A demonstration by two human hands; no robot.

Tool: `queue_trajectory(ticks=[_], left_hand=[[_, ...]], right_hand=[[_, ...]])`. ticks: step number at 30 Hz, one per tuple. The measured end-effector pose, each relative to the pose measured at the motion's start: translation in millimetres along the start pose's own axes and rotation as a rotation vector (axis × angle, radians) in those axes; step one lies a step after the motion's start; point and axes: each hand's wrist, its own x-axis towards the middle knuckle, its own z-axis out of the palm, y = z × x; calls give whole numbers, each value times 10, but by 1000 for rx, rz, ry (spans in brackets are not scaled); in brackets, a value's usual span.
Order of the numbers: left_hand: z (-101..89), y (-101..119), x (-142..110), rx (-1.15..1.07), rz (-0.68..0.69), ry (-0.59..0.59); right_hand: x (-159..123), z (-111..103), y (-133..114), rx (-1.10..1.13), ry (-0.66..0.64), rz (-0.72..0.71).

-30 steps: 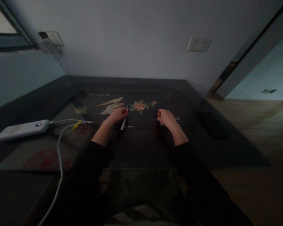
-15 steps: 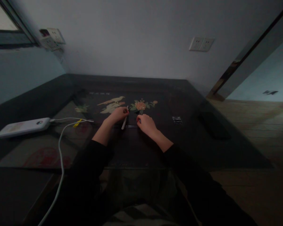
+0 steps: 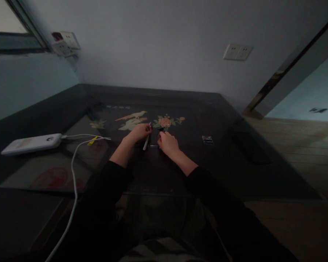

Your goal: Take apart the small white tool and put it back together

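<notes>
My left hand [image 3: 140,132] is closed round a slim white stick-like tool [image 3: 146,142]. The tool stands tilted, its upper tip showing above the fingers and its lower end pointing toward me. Close by on the right, my right hand [image 3: 168,141] has its fingers pinched together. A small dark piece [image 3: 161,129] juts out at those fingertips; its kind is too dim to make out. The two hands are a small gap apart, low over the dark table [image 3: 158,174].
A small clear case [image 3: 207,140] lies right of my hands, with a dark flat object [image 3: 250,147] farther right. On the left rests a white power bank [image 3: 32,143] with a white cable [image 3: 75,178] running toward me. Wall sockets [image 3: 237,52] are behind the table.
The view has shifted slightly. My right hand has come a little closer to my left hand, and the dark piece at its fingertips shows more clearly. My left hand keeps hold of the white tool.
</notes>
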Motion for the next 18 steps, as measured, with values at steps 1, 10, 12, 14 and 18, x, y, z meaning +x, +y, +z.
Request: queue_trajectory(ticks=[1, 10, 12, 14, 18], left_hand=[[5, -7, 3, -3, 2, 0], [-5, 11, -9, -8, 17, 0], [-5, 10, -10, -12, 19, -2], [-4, 6, -12, -17, 16, -6], [-7, 3, -14, -12, 9, -2]], right_hand=[[2, 3, -8, -6, -1, 2], [0, 7, -34, -32, 0, -8], [4, 7, -34, -30, 1, -13], [9, 7, -34, -29, 7, -14], [16, 7, -33, -24, 7, 7]])
